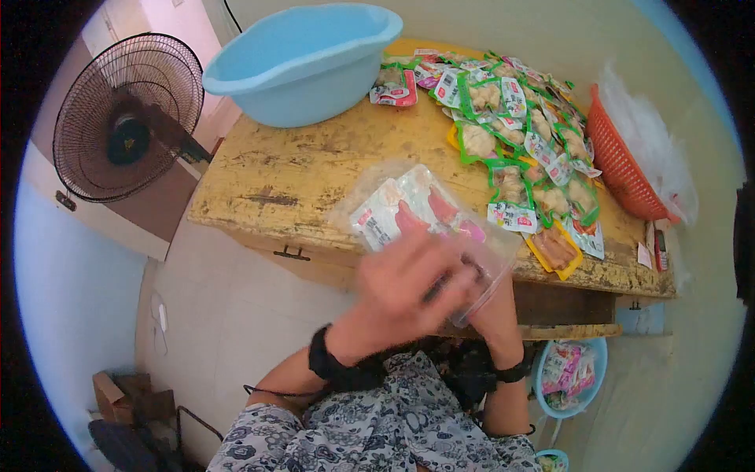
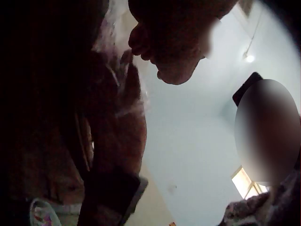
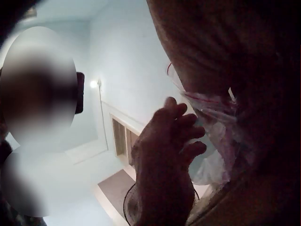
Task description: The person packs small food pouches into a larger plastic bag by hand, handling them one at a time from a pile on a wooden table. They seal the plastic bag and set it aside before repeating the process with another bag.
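Observation:
A clear plastic bag (image 1: pixel 499 256) with flat printed snack packets (image 1: pixel 425 197) inside lies tilted over the front edge of the table. My right hand (image 1: pixel 494 316) grips its near end from beneath, largely hidden behind the bag in the head view. Blurred by motion, my left hand (image 1: pixel 409 287) hovers over the bag's near part. From the right wrist, the left hand (image 3: pixel 164 141) appears with loosely bent fingers beside the bag (image 3: pixel 214 155), holding nothing. A red line runs along the bag's mouth in that view.
Many snack packets (image 1: pixel 543 149) are heaped on the worn yellow table (image 1: pixel 314 169). A blue basin (image 1: pixel 307 71) stands at the back left, a red basket (image 1: pixel 625 169) at the right. A fan (image 1: pixel 126 118) is left of the table; a blue bucket (image 1: pixel 599 377) stands below right.

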